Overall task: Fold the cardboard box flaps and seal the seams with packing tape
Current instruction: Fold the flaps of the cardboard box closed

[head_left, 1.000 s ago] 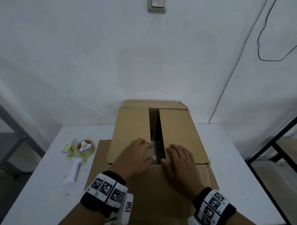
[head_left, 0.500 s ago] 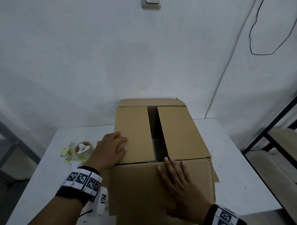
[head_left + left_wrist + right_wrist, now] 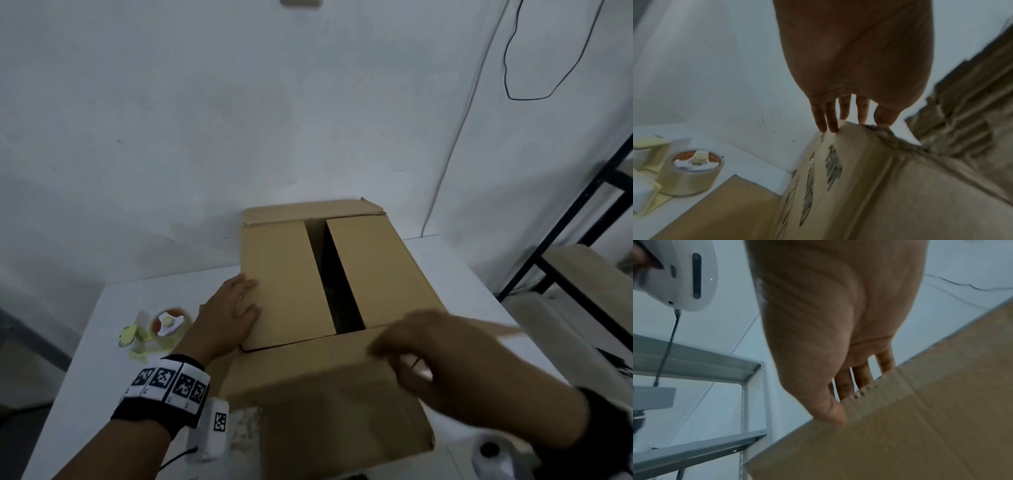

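The brown cardboard box [image 3: 284, 274] stands on the white table [image 3: 113, 359]. Its two side flaps lie folded down with a dark gap [image 3: 335, 274] between them, and the far flap [image 3: 308, 210] stands at the back. My left hand [image 3: 236, 308] rests flat, fingers straight, on the left flap's outer edge; in the left wrist view its fingertips [image 3: 830, 128] touch the box's top corner. My right hand [image 3: 442, 363], blurred, grips the near flap [image 3: 325, 394] at its right edge, thumb [image 3: 836, 417] on one face and fingers behind. The tape dispenser [image 3: 168, 325] lies on the table left of the box.
A flat cardboard sheet [image 3: 725, 207] lies under the box's left side, next to the tape dispenser [image 3: 692, 175]. The white wall [image 3: 239, 120] runs close behind the box. A metal shelf rack [image 3: 565, 219] stands to the right of the table. A black cable [image 3: 513, 68] hangs on the wall.
My right hand has left its flat press on the near flap and now grips the flap's right edge, moving. My left hand slid from the middle gap to the left flap's outer edge.
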